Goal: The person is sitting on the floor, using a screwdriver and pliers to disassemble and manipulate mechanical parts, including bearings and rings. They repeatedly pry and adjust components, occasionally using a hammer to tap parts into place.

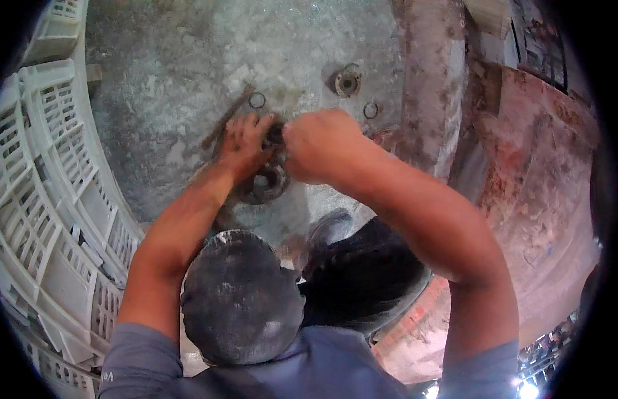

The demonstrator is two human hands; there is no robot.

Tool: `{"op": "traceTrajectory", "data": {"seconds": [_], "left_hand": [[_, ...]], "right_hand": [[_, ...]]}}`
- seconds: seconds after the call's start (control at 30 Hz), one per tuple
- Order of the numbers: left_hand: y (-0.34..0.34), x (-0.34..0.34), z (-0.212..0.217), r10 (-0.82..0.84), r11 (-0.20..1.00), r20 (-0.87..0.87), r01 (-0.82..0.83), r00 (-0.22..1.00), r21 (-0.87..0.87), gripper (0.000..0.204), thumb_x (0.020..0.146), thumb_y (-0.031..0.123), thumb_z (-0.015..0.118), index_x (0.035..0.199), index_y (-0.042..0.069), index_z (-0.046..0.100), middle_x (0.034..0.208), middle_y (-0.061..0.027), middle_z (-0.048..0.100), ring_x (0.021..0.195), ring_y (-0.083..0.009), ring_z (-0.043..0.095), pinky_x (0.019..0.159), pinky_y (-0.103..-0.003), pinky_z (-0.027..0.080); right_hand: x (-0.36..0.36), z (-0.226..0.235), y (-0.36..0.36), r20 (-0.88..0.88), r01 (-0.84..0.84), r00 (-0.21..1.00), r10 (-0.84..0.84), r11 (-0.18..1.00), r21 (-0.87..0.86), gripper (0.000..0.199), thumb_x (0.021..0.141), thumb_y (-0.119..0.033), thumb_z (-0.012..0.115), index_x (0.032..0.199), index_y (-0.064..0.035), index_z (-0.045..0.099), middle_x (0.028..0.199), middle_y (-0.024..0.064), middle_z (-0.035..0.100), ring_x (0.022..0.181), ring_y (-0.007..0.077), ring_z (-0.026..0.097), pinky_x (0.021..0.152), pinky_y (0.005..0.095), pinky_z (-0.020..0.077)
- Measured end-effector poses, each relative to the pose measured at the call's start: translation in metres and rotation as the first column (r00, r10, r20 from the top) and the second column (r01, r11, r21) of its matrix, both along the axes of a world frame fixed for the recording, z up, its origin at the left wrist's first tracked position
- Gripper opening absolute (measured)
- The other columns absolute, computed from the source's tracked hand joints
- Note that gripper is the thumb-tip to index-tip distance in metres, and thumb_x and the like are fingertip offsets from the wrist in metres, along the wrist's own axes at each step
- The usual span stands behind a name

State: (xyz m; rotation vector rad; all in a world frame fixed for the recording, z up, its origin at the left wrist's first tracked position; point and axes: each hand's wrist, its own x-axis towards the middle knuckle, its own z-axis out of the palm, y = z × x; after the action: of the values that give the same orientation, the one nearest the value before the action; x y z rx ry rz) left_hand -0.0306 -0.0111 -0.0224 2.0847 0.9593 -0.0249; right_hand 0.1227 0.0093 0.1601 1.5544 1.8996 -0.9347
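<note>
On the grey floor, my left hand (pixel 244 143) has its fingers curled against a dark round metal part (pixel 274 135), holding it from the left. My right hand (pixel 324 145) is a closed fist right beside that part; whatever its fingers grip is hidden. Just below both hands lies a dark metal ring-shaped part (pixel 267 185) with a wide hole. A rusty bar (pixel 224 122) rests at a slant beyond my left hand, and a thin ring (pixel 257 100) lies near its upper end.
Farther right sit a round flanged metal part (pixel 347 82) and another thin ring (pixel 370 110). White slatted plastic crates (pixel 66 133) line the left side. A worn, reddish slab (pixel 541 153) fills the right side. My knee (pixel 242 299) is bent close below the hands.
</note>
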Motion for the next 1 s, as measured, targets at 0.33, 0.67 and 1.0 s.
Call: {"op": "traceTrajectory", "data": {"seconds": [0.33,0.67,1.0], "left_hand": [[0.001,0.000,0.001,0.012,1.000,0.026,-0.012,1.000,-0.014,0.064,0.073,0.030,0.079,0.130,0.014,0.053,0.117,-0.0141,0.056,0.115,-0.0341,0.051,0.099,-0.047,0.037],[-0.001,0.002,-0.002,0.012,1.000,-0.032,-0.012,0.999,0.020,0.071,0.074,0.041,0.078,0.135,0.014,0.051,0.125,-0.0157,0.055,0.121,-0.0346,0.048,0.103,-0.047,0.035],[0.006,0.003,0.009,0.003,1.000,-0.005,-0.003,1.000,-0.019,0.068,0.075,0.038,0.078,0.133,0.013,0.052,0.120,-0.0142,0.056,0.117,-0.0346,0.050,0.102,-0.044,0.038]], "right_hand": [[-0.014,0.005,-0.063,0.025,0.174,0.984,-0.174,0.984,0.025,0.026,0.077,-0.013,0.060,0.100,-0.0025,0.069,0.078,0.0144,0.071,0.073,0.0305,0.071,0.062,0.0400,0.0558],[-0.004,-0.004,-0.108,0.037,0.260,0.964,-0.264,0.961,0.098,0.037,0.088,-0.016,0.050,0.125,-0.0114,0.058,0.073,0.0159,0.067,0.067,0.0363,0.067,0.063,0.0489,0.0524],[0.025,0.018,-0.055,0.139,0.089,0.986,-0.089,0.996,0.002,0.031,0.083,-0.021,0.056,0.111,-0.0191,0.069,0.078,0.0151,0.069,0.073,0.0339,0.068,0.065,0.0470,0.0526]]}}
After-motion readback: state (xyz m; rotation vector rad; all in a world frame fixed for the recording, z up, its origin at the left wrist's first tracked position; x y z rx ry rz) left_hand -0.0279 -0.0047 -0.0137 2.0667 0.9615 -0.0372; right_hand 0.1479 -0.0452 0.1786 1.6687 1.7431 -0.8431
